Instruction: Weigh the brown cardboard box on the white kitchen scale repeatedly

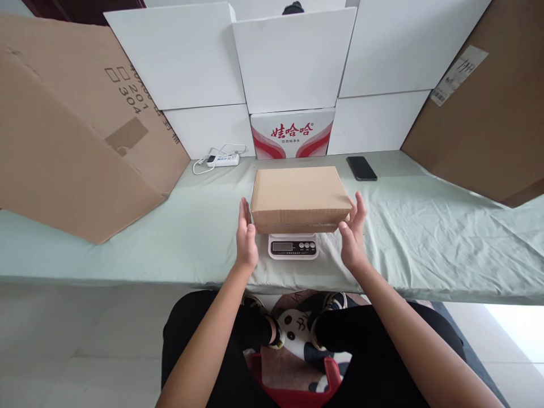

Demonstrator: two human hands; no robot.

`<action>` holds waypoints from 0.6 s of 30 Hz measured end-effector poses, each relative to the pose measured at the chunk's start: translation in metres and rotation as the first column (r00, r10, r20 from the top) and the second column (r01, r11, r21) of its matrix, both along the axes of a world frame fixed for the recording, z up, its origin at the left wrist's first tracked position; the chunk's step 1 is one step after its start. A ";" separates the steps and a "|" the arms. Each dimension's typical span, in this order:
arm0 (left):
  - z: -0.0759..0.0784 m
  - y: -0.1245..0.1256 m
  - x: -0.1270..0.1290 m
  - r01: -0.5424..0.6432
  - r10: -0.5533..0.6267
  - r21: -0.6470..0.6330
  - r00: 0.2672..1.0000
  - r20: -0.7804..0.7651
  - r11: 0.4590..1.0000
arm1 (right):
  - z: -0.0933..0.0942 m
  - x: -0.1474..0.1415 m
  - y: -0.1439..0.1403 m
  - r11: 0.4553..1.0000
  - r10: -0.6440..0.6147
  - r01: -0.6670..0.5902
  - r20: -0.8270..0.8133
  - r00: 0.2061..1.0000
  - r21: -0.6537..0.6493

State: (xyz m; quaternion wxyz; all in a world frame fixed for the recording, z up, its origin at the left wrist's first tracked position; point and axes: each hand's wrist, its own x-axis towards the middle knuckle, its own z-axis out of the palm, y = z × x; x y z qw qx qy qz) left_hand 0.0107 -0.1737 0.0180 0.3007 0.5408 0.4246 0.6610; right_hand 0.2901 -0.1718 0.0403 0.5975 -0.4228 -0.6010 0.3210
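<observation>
One rectangular brown cardboard box, seated over a white plastic digital scale on the pale-green cloth-covered worktop; left hand, flat, and right hand, spread wide, flanked it; contact was unclear.

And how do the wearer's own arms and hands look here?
The left forearm and right forearm are bare, no sleeves in view. The left hand and right hand are ungloved; no watch, bracelet or cable shows on either.
</observation>
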 end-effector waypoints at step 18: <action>-0.009 0.002 -0.004 0.028 -0.026 -0.049 0.998 0.049 0.998 | -0.002 0.016 0.010 0.994 -0.058 0.050 -0.087 0.995 -0.099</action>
